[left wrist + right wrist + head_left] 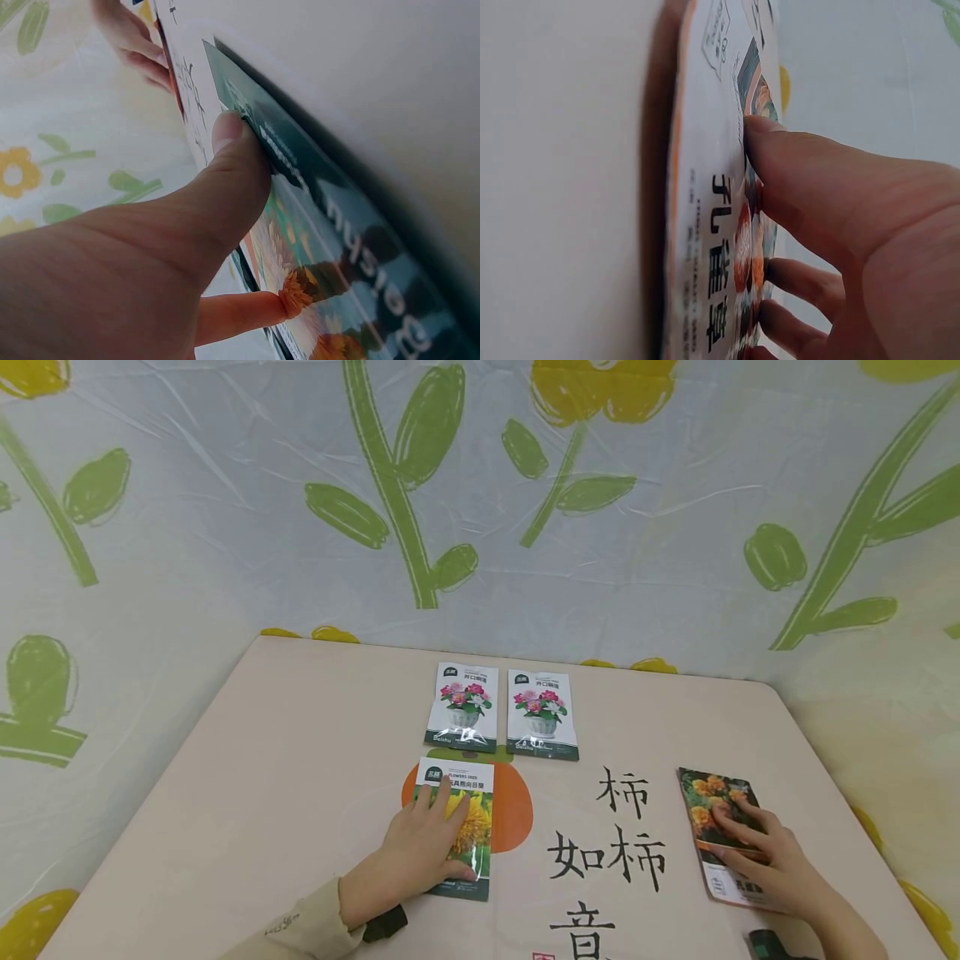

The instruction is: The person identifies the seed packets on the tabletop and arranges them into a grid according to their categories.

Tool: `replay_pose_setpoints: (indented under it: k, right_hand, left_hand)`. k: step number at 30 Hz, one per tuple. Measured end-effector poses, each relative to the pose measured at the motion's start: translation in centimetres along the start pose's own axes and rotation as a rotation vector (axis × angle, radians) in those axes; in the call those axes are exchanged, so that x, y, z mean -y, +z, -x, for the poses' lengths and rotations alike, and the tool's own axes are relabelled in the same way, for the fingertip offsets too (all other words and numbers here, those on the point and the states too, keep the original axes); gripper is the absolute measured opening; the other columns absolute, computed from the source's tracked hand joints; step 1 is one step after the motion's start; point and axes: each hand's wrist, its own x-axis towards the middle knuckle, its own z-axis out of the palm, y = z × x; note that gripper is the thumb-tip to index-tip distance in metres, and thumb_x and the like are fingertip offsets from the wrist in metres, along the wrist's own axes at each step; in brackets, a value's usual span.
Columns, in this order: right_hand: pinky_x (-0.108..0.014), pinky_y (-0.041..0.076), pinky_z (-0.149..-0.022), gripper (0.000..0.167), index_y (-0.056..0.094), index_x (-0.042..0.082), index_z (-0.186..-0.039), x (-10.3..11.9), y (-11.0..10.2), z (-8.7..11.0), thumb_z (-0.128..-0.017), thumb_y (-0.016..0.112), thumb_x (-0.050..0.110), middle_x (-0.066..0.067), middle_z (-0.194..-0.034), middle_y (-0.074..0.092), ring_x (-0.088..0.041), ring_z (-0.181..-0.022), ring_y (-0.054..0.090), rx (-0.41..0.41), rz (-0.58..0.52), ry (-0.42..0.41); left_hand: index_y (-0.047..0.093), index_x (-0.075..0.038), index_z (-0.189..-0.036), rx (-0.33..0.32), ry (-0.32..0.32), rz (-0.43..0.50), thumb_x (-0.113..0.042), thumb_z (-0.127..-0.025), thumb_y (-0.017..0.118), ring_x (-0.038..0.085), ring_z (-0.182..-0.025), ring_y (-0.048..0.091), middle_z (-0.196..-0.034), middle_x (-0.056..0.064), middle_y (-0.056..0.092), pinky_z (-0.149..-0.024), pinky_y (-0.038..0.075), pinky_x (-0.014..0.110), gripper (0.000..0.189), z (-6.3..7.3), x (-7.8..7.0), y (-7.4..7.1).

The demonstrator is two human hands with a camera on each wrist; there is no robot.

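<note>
A sunflower seed packet (477, 822) lies flat on the table, printed with yellow blooms. Spread over its face, my left hand (422, 837) rests with fingers extended. In the left wrist view the thumb (236, 161) touches the packet's dark green bottom band (259, 124). Farther right, my right hand (776, 860) rests on a marigold seed packet (701, 793), slightly tilted, with orange flowers on a dark ground and a white lower end. The right wrist view has the thumb (810, 169) and fingertips on that packet's face (697, 135); part of its print is hidden.
Two matching seed packets with pink flowers, a left one (463, 710) and a right one (542, 718), lie side by side toward the back. The pale table (300, 793) bears black Chinese characters and an orange fruit print (513, 810). A flowered sheet (247, 527) hangs behind.
</note>
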Motion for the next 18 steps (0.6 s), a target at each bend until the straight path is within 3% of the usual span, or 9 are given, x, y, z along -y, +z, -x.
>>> replay_pose_setpoints:
  k: [1,4,7,9,18]
  right_hand:
    - [-0.069,0.025,-0.083,0.063,0.049,0.019,-0.147,0.1,0.1,0.0,-0.089,0.07,0.005,-0.004,-0.157,0.02,-0.06,-0.12,0.027,0.002,-0.003,0.002]
    - [-0.07,0.024,-0.084,0.062,0.049,0.019,-0.147,0.5,0.3,0.0,-0.09,0.07,0.007,-0.007,-0.159,0.019,-0.059,-0.121,0.026,0.007,-0.002,0.013]
    - [-0.071,0.024,-0.084,0.061,0.05,0.014,-0.146,0.7,0.4,-0.1,-0.089,0.071,0.006,-0.03,-0.153,0.025,-0.06,-0.12,0.026,0.008,0.002,0.008]
    - [-0.073,0.024,-0.084,0.061,0.051,0.012,-0.145,0.9,0.5,-0.2,-0.088,0.072,0.006,-0.037,-0.146,0.028,-0.062,-0.12,0.027,0.008,0.01,0.006]
    - [-0.07,0.025,-0.084,0.058,0.054,0.01,-0.142,1.5,0.8,-0.2,-0.088,0.074,0.012,-0.035,-0.144,0.031,-0.058,-0.119,0.028,0.021,0.063,0.045]
  left_hand:
    - [0.051,-0.013,-0.145,0.0,0.0,-0.001,-0.073,-0.073,0.068,0.039,-0.123,0.048,-0.148,0.023,0.042,-0.084,0.056,0.039,0.095,0.0,0.0,0.0]
    - [0.051,-0.013,-0.146,0.005,0.0,-0.003,-0.073,-0.073,0.068,0.039,-0.124,0.048,-0.149,0.023,0.042,-0.084,0.056,0.039,0.095,0.0,0.0,0.0]
    - [0.05,-0.013,-0.146,0.011,-0.001,-0.001,-0.073,-0.074,0.067,0.039,-0.124,0.047,-0.149,0.023,0.041,-0.085,0.056,0.039,0.095,0.0,0.0,0.1]
    - [0.05,-0.013,-0.146,0.012,-0.001,0.002,-0.073,-0.074,0.067,0.039,-0.124,0.047,-0.149,0.023,0.041,-0.085,0.056,0.04,0.095,0.0,0.0,0.1]
    - [0.051,-0.013,-0.146,0.007,-0.003,0.009,-0.073,-0.073,0.068,0.039,-0.124,0.047,-0.149,0.023,0.041,-0.086,0.056,0.04,0.096,0.0,-0.1,0.2]
